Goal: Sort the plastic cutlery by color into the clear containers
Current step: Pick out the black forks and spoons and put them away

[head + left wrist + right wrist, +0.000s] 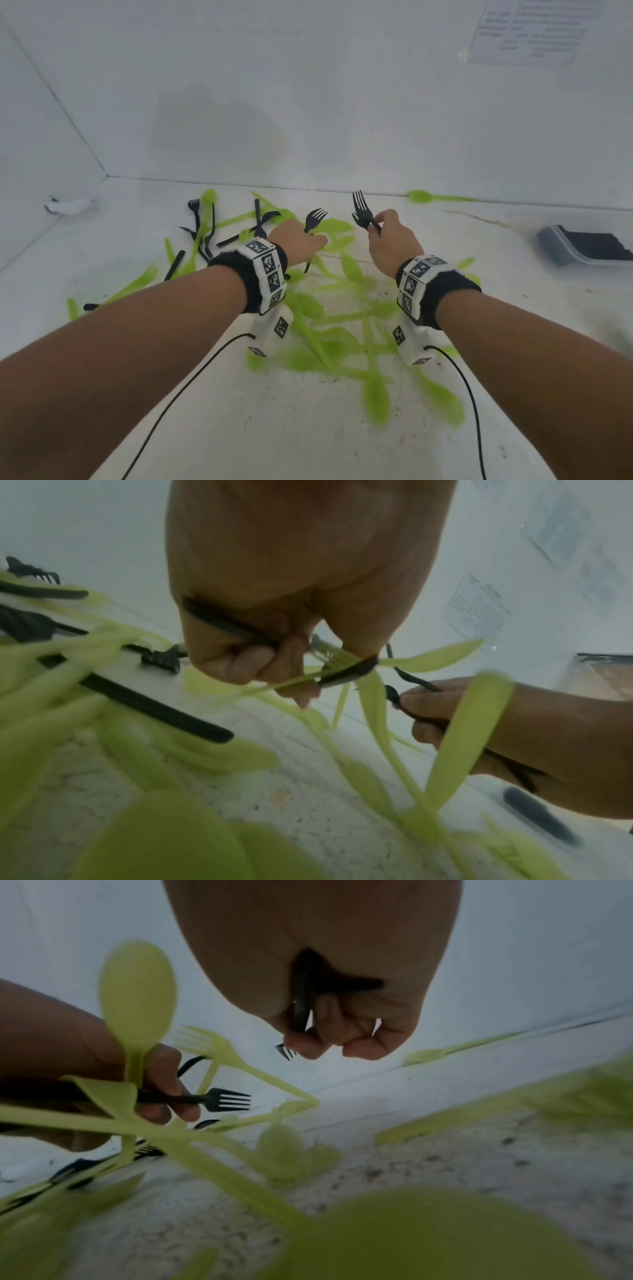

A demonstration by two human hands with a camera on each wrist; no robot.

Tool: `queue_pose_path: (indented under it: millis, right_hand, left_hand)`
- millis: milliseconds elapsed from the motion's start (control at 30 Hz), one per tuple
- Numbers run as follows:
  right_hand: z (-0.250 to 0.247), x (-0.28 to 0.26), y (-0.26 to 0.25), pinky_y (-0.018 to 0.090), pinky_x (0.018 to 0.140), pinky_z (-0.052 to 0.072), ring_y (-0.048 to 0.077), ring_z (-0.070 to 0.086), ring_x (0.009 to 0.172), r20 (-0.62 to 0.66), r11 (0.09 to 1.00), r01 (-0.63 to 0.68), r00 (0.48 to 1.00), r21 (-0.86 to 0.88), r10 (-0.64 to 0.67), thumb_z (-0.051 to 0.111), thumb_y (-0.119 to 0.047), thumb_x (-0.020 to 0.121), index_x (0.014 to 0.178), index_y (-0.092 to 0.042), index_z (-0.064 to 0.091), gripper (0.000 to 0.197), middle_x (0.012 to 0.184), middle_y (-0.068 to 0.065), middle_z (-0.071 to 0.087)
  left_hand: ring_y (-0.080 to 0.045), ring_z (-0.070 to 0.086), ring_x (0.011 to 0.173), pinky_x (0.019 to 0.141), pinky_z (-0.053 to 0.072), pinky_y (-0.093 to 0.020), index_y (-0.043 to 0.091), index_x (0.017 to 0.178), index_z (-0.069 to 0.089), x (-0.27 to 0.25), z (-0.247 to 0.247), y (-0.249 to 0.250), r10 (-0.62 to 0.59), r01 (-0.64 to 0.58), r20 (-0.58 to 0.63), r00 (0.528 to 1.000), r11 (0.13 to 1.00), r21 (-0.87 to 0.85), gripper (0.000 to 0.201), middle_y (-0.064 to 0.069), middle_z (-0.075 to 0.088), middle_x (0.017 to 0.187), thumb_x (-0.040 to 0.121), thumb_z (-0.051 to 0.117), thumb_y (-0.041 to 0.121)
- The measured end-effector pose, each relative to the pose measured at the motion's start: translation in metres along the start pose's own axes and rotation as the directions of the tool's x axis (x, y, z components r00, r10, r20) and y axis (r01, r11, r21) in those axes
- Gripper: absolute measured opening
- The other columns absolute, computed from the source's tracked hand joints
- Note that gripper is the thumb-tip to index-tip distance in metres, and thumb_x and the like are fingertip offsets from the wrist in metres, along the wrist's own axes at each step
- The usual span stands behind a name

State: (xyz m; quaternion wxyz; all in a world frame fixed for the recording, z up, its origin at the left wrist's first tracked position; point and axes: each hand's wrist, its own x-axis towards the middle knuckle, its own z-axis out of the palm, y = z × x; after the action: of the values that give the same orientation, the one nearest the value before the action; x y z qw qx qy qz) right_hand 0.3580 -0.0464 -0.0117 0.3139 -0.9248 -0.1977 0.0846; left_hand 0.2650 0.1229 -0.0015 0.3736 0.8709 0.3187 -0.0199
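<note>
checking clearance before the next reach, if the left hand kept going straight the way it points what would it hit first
Most likely the green cutlery heaped just beyond the left hand, which holds a black fork. Past that heap, the white surface runs to the back wall. Depth is hard to judge, so take this as a best guess.

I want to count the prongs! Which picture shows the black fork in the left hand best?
The right wrist view: the black fork sticks out sideways from the left hand, prongs sharp. The head view shows it smaller; in the left wrist view fingers hide most of it.
</note>
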Motion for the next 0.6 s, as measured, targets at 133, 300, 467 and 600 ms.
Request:
queue_pose_path:
  millis: [133, 300, 467, 600]
  right_hand:
    - [0.003, 0.007, -0.003, 0.033, 0.066, 0.041, 0.027, 0.061, 0.084, 0.108, 0.999, 0.035, 0.994, -0.036, -0.031, 0.04, -0.035, 0.105, 0.113, -0.013, 0.059, 0.03, 0.102, 0.009, 0.066]
    - [0.003, 0.006, 0.002, 0.032, 0.069, 0.038, 0.028, 0.057, 0.086, 0.176, 0.997, 0.049, 0.984, -0.06, -0.037, 0.039, -0.031, 0.105, 0.11, -0.013, 0.057, 0.026, 0.103, 0.009, 0.063]
    - [-0.004, 0.005, 0.009, 0.032, 0.07, 0.037, 0.029, 0.055, 0.086, 0.194, 0.994, 0.077, 0.979, -0.074, -0.061, 0.039, -0.03, 0.105, 0.11, -0.014, 0.056, 0.023, 0.102, 0.008, 0.061]
    - [-0.003, 0.003, 0.006, 0.033, 0.073, 0.041, 0.03, 0.059, 0.092, 0.219, 0.997, 0.08, 0.973, -0.011, -0.075, 0.042, -0.032, 0.103, 0.114, -0.014, 0.057, 0.025, 0.106, 0.009, 0.063]
  left_hand:
    - [-0.024, 0.044, 0.064, 0.065, 0.037, -0.031, 0.014, 0.07, 0.044, -0.018, -0.007, 0.003, 0.023, -0.024, 0.067, 0.997, 0.999, 0.021, 0.031, -0.005, 0.047, 0.068, 0.092, 0.062, 0.026]
    - [-0.016, 0.051, 0.065, 0.058, 0.036, -0.029, 0.005, 0.116, 0.051, -0.031, -0.004, 0.007, -0.059, 0.057, 0.002, 0.998, 0.958, -0.281, 0.018, -0.008, 0.077, 0.096, 0.101, 0.048, 0.016]
    - [-0.01, 0.057, 0.062, 0.055, 0.038, -0.028, 0.009, 0.109, 0.046, -0.038, -0.003, 0.024, -0.154, 0.13, -0.016, 0.988, 0.878, -0.461, 0.008, -0.008, 0.073, 0.091, 0.106, 0.04, 0.013]
    - [-0.015, 0.05, 0.058, 0.049, 0.039, -0.026, 0.01, 0.109, 0.039, -0.046, -0.01, 0.02, -0.134, 0.059, -0.139, 0.981, 0.894, -0.444, 0.007, -0.008, 0.049, 0.088, 0.107, 0.036, 0.017]
